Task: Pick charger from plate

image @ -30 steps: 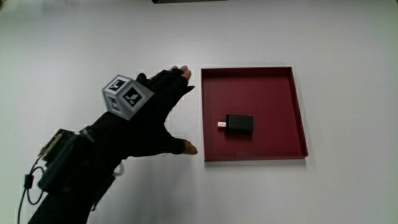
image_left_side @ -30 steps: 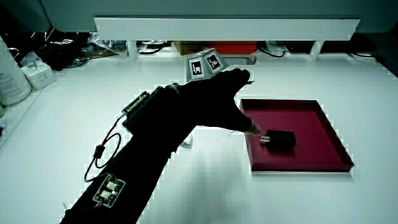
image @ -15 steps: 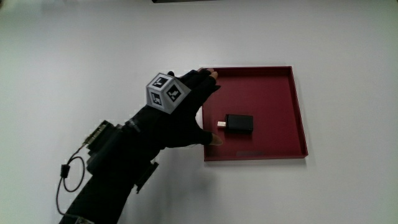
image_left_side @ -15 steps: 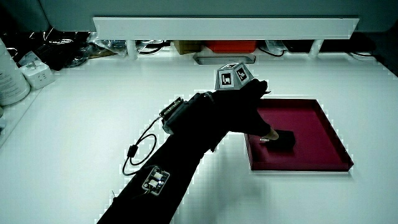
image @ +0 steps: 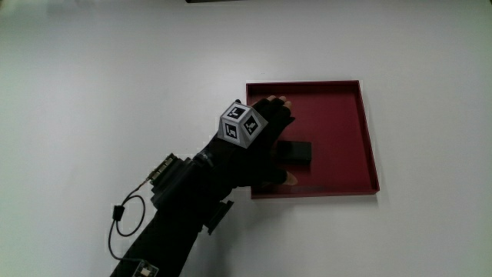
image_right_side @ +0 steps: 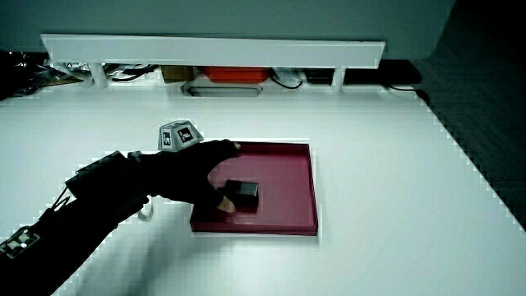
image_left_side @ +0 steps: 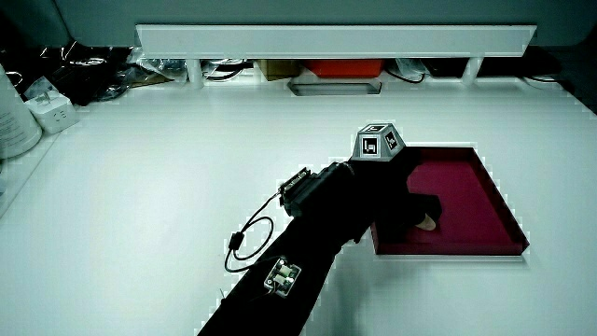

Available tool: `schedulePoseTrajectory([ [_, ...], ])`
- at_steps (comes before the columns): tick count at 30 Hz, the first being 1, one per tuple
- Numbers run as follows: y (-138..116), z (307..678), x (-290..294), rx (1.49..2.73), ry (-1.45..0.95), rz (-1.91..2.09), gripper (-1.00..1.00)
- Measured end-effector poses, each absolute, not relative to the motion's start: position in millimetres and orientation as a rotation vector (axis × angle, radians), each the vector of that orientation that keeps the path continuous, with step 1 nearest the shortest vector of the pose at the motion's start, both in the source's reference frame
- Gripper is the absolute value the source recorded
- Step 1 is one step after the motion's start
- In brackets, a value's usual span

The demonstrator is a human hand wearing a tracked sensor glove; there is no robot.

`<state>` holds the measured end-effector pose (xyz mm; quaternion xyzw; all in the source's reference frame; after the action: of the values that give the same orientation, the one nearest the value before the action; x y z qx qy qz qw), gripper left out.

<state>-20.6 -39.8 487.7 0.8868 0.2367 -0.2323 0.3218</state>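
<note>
While its fingers curve down around the charger (image_right_side: 242, 193), the hand (image: 265, 146) reaches over the plate's near rim, thumb tip at one end of the charger and the grip not clearly closed. That black charger lies flat inside the red square plate (image: 342, 131) on the white table (image: 115, 77).

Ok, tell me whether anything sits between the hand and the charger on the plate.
Nothing visible does. The hand is over the red plate, right at the black charger, with fingers reaching around it; in a side view the thumb tip is beside the charger. The plate holds only the charger.
</note>
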Motion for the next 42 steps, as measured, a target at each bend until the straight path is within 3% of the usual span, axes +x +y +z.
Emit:
schedulePoseTrajectory([
  [19, -29.9, 534.8, -5.7, 2.273, 0.554, -0.576, 0.0],
  [42, -28.4, 526.9, -5.1, 2.367, 0.594, -0.652, 0.85],
])
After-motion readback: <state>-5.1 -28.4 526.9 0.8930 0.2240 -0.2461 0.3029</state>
